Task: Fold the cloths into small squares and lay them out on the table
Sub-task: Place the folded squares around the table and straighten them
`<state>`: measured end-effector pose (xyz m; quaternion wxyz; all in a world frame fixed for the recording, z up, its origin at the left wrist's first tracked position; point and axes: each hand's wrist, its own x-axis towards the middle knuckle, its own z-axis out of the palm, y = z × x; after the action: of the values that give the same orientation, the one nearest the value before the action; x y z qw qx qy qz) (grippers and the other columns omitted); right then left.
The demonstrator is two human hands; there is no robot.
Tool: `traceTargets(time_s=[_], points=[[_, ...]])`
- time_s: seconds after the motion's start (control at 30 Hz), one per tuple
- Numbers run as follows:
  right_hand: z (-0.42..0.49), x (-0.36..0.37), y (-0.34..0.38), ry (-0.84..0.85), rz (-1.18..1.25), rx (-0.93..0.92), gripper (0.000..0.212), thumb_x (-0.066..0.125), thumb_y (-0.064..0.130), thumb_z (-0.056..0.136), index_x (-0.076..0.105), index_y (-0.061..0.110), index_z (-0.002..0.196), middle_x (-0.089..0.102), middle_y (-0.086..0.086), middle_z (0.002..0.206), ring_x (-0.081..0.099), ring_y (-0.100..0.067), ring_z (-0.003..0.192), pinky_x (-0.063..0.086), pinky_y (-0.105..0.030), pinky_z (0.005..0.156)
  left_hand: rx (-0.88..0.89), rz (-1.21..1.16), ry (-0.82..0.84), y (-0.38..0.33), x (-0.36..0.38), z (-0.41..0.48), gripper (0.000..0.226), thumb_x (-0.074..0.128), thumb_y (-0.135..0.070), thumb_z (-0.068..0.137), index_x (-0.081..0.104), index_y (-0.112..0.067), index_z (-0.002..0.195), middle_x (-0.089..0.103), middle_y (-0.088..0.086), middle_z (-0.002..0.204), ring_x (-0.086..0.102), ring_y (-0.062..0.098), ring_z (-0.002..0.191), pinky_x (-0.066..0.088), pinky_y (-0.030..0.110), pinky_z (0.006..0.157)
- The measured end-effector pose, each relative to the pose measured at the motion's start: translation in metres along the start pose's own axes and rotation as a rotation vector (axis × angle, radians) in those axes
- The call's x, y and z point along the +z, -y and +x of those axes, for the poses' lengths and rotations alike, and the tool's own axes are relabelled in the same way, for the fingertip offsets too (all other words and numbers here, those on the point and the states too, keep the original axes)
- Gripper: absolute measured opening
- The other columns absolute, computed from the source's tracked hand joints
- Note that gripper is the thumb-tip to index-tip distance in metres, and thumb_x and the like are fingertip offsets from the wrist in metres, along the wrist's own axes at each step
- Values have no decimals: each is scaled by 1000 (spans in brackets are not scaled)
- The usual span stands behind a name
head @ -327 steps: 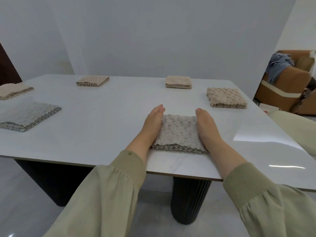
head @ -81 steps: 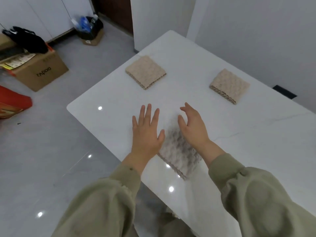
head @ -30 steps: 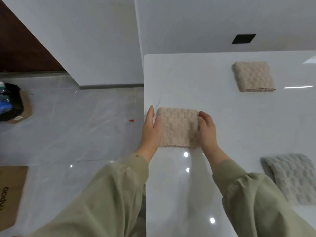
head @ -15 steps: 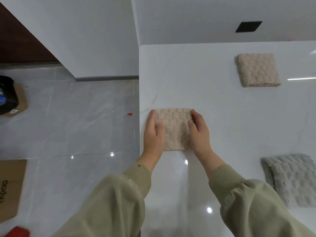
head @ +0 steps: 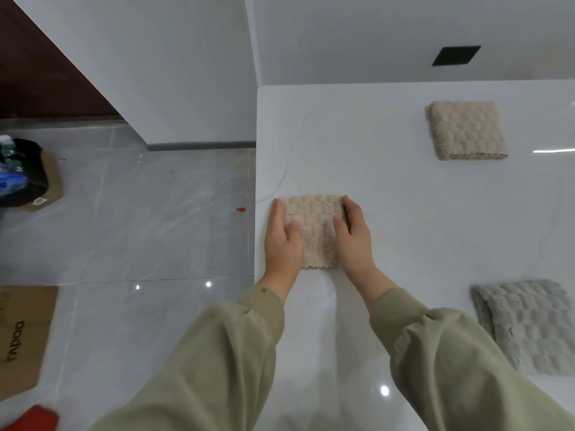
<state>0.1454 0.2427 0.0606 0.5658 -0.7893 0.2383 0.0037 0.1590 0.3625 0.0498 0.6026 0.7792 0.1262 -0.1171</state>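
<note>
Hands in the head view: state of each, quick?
Left hand: open, pressing the left side of the folded beige waffle-textured cloth.
Right hand: open, pressing the cloth's right side.

Grey tiled floor (head: pixel 140 228) carries a small red speck (head: pixel 240 209). At the left edge sits a cardboard box (head: pixel 21 337) printed "rapoo", with a black bag (head: pixel 21 178) of bottles farther back and a blurred red object (head: pixel 34 419) in the bottom corner. A black rectangle (head: pixel 455 55) marks the white wall (head: pixel 342 35).
</note>
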Motion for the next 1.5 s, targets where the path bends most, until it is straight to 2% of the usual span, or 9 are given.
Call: traceTargets(time_s=[0.33,0.47,0.57,0.67,0.77,0.93,1.23,1.37,1.5], points=[[-3,6,5,10,-57,-2,48,42,19,97,33,12,144,40,0,145,38,-14,132,29,-20,104,59,152,124,-1,-9,-1,56,35,-19,100,11,-17,151,13,-6,158,11,4,143,9,15,111],[-12,6,8,-31,-197,-71,48,41,20,98,32,7,143,37,-5,147,35,-9,131,23,-20,110,173,355,171,3,-26,2,56,36,-23,100,12,-14,150,6,-3,159,4,7,145,4,21,116],[-22,18,11,-118,-371,-110,51,43,18,95,32,6,143,29,-9,153,23,-20,141,13,-42,118,308,533,199,4,-46,6,57,38,-23,99,15,-12,150,4,1,159,1,13,146,2,27,118],[-31,43,22,-168,-539,-123,53,42,19,94,30,7,144,22,-8,155,13,-20,145,2,-44,118,447,764,274,3,-74,21,58,37,-26,99,13,-14,150,0,3,159,-3,17,146,3,36,119],[-37,71,33,-217,-729,-86,58,41,24,93,26,6,145,18,-10,157,8,-22,146,-1,-49,116,537,1101,362,-1,-107,36,64,35,-32,98,4,-17,151,-9,4,159,-12,20,145,-2,48,118],[-58,123,54,-302,-806,44,62,40,30,94,20,5,147,12,-12,158,3,-26,146,-2,-55,113,772,1354,474,-11,-174,56,67,34,-39,97,1,-16,151,-10,7,159,-15,25,145,-6,52,114],[-82,151,66,-447,-807,160,63,43,31,93,22,5,147,12,-14,157,3,-29,146,-1,-54,114,1025,1392,583,-32,-195,81,68,33,-43,96,3,-16,151,-9,9,159,-14,27,145,-4,54,114],[-74,144,60,-537,-791,188,60,44,30,92,28,3,144,18,-16,155,7,-31,145,1,-54,113,1047,1360,693,-35,-174,98,67,33,-42,97,2,-16,151,-8,9,159,-14,27,145,-1,51,115],[-68,138,45,-619,-721,240,66,32,38,86,31,4,143,21,-16,155,9,-31,145,3,-54,115,1047,1362,831,-37,-150,116,66,31,-40,99,-2,-16,151,-10,8,159,-16,25,145,-2,47,116]])
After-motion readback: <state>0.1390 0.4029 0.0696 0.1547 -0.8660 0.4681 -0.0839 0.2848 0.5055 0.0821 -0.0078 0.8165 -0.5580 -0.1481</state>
